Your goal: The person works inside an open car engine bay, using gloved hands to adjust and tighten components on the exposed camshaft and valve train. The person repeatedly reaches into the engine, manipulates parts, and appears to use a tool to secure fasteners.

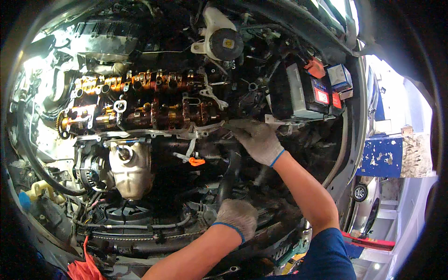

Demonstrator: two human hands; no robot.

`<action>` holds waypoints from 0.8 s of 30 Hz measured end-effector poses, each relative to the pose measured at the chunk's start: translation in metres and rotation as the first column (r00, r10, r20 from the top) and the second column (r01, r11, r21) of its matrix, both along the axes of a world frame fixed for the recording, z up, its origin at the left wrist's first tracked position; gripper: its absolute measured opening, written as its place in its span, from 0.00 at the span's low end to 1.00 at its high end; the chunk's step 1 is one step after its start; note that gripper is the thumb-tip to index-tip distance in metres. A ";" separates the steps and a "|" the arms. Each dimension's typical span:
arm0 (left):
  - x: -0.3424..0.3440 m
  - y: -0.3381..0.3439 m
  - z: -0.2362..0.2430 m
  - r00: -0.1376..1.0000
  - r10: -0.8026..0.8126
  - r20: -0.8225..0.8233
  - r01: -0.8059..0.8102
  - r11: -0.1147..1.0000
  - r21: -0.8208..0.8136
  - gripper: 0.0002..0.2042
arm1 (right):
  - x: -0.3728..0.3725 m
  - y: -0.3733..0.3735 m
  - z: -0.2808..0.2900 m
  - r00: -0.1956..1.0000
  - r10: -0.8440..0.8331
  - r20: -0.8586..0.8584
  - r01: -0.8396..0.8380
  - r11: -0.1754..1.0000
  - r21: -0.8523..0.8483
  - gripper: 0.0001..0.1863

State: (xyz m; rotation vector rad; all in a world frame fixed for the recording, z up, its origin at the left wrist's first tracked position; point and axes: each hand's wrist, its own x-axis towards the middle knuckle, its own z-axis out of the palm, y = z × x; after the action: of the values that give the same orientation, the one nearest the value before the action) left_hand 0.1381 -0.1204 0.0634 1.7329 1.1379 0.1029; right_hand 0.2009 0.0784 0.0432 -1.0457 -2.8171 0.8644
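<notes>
The open engine's cylinder head (140,109), with its camshafts bare and oily, lies across the left and middle of the bay. My right hand (261,142), in a pale knitted glove with a blue cuff, is at the head's right end. Its fingers are pressed together and their tips meet the metal near the corner; whatever they pinch is too small to make out. Lower down, my left hand (238,217), gloved the same way, is over the front of the bay beside a dark hose (228,179). Only its back shows, and the fingers are hidden.
A battery (303,91) with a red terminal cover stands at the right. Behind the head is a white fluid reservoir (217,23) with a black cap. The orange dipstick handle (197,161) sticks up near the middle. A red cloth (85,269) hangs at the lower left.
</notes>
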 end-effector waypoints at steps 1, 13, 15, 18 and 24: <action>0.001 -0.001 -0.001 1.000 -0.006 0.005 0.006 1.000 -0.005 0.10 | -0.005 -0.007 -0.001 0.999 0.028 -0.022 -0.027 0.999 0.027 0.14; 0.009 -0.003 -0.006 0.998 0.058 -0.029 -0.057 0.998 0.011 0.11 | -0.044 -0.041 -0.029 0.965 0.261 0.041 -0.257 0.889 0.379 0.15; 0.008 0.000 -0.005 0.999 0.038 -0.021 -0.038 0.999 -0.007 0.11 | -0.044 -0.045 -0.029 0.961 0.270 0.066 -0.273 0.877 0.396 0.14; 0.006 0.000 -0.004 0.999 0.037 -0.021 -0.037 0.999 -0.004 0.11 | -0.050 -0.047 -0.034 0.959 0.247 0.138 -0.283 0.864 0.416 0.14; 0.006 0.000 -0.001 0.997 0.060 -0.044 -0.061 0.998 -0.017 0.11 | -0.049 -0.045 -0.035 0.972 0.226 0.069 -0.236 0.906 0.352 0.16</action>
State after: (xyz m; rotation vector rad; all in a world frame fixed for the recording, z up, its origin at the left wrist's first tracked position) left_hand 0.1438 -0.1201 0.0624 1.6923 1.2199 0.0925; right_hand 0.1519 0.0336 0.0084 -0.6878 -3.0004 0.3173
